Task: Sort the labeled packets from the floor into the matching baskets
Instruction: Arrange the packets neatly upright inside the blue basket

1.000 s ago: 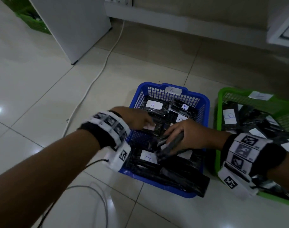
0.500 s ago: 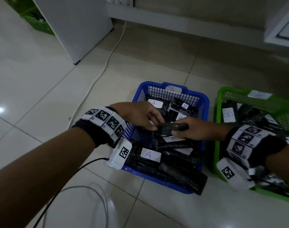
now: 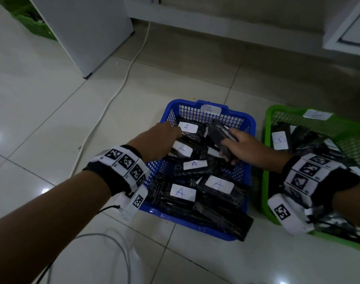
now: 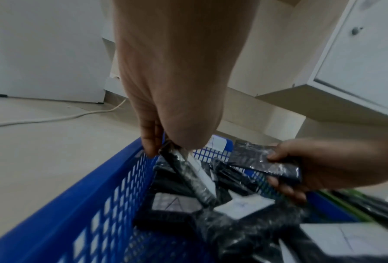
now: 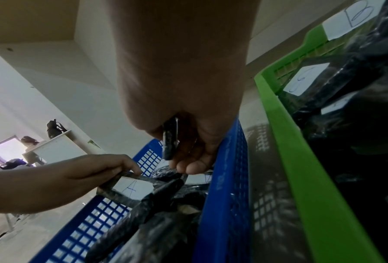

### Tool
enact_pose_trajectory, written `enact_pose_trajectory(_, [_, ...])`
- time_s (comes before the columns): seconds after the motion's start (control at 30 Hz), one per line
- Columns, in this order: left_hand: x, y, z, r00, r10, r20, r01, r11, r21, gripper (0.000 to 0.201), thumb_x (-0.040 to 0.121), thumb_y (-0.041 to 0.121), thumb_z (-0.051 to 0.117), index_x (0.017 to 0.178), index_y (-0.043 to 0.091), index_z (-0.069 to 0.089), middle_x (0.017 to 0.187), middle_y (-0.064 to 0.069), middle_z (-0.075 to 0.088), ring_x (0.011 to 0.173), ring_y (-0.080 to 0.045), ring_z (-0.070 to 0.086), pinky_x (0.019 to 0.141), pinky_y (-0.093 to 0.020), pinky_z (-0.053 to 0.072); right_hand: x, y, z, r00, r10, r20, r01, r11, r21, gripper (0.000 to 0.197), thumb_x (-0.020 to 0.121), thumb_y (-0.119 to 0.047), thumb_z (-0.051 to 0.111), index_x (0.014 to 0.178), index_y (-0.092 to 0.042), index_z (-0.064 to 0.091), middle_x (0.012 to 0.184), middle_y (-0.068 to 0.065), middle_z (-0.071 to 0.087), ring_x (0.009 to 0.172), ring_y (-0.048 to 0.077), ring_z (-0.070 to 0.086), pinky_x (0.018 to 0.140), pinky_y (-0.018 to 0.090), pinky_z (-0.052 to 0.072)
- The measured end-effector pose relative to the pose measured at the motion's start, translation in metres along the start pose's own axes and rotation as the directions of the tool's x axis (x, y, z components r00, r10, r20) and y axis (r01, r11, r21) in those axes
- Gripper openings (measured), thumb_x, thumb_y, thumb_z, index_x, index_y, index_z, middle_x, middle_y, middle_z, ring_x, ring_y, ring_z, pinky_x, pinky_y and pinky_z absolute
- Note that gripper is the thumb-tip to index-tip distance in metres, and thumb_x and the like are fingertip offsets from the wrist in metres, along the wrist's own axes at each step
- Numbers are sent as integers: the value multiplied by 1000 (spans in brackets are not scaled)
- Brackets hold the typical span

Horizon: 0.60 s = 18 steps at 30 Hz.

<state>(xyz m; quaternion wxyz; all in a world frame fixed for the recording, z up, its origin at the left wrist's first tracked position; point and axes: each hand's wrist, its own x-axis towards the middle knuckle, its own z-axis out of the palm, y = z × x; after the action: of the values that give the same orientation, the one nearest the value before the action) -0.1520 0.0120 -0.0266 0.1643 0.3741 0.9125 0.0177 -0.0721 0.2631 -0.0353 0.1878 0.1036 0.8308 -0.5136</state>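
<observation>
A blue basket [image 3: 251,124] tagged A holds several black packets with white A labels. To its right, a green basket [image 3: 266,144] holds black packets marked B. My left hand [image 3: 176,133] reaches into the blue basket's far left corner and pinches the end of an A-labelled packet [image 3: 187,127]; the pinch shows in the left wrist view [image 4: 164,149] and the label in the right wrist view [image 5: 132,188]. My right hand [image 3: 228,144] grips a black packet [image 3: 218,132] over the basket's far right part. That packet's label is hidden; it appears edge-on [image 5: 170,140] in the right wrist view.
A white cable [image 3: 121,83] runs over the tiled floor left of the blue basket, and a grey cable [image 3: 121,249] loops near my left arm. A white cabinet [image 3: 82,27] stands at the back left with another green basket [image 3: 31,23] behind it. White furniture [image 3: 349,27] sits at the back right.
Both hands moved toward the far end of the blue basket. The right hand raised its black packet from the basket's middle. The left hand took hold of an A packet at the far left.
</observation>
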Motion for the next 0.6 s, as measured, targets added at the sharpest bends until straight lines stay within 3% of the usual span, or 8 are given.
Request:
enact_pose_trajectory(0.1, [1,6,10,998,-34,-44,41,984,172,44,91,-2,53,133,7,45,119,-15,54,106,-30,52,85,-33,41,-2,3,-2,1000,12,-22,-11,999,40,17,99,-19,49,115,-12,50,91,11,73,84,23,72,62,36,58])
enact_pose_trajectory(0.2, [10,14,17,992,-128,-20,129,950,286,52,94,5,54,142,1,35,132,-18,50,120,-32,48,98,-37,48,-2,5,-4,999,0,-34,0,1000,2,19,98,-25,54,112,-13,56,93,12,71,72,24,70,64,38,59])
enact_pose_trajectory(0.27, [14,19,21,988,-152,-25,152,936,317,52,96,7,53,144,2,35,137,-18,47,126,-34,45,98,-40,50,-1,7,-5,999,-8,-36,6,999,-33,20,97,-28,55,110,-14,59,94,12,71,66,23,68,65,38,60])
enact_pose_trajectory(0.37, [20,17,27,998,-9,-57,25,953,301,48,94,6,57,140,14,44,133,-12,51,121,-34,50,91,-43,54,-2,8,-4,1000,-11,-29,8,997,-80,21,96,-29,58,110,-15,62,92,8,72,65,21,70,63,32,61])
enact_pose_trajectory(0.47, [20,14,24,998,66,11,-67,988,141,39,92,8,60,124,29,59,116,-6,61,102,-30,64,79,-47,58,-2,9,-2,999,-15,-51,12,997,-72,22,94,-27,61,113,-16,59,97,3,68,59,14,69,56,25,58])
enact_pose_trajectory(0.6, [21,21,18,998,51,47,-56,993,108,33,89,1,58,115,20,66,110,-7,65,98,-28,66,83,-42,56,0,11,0,995,-43,-86,33,992,-118,27,95,-28,59,120,-18,57,104,-1,66,53,8,67,50,18,52])
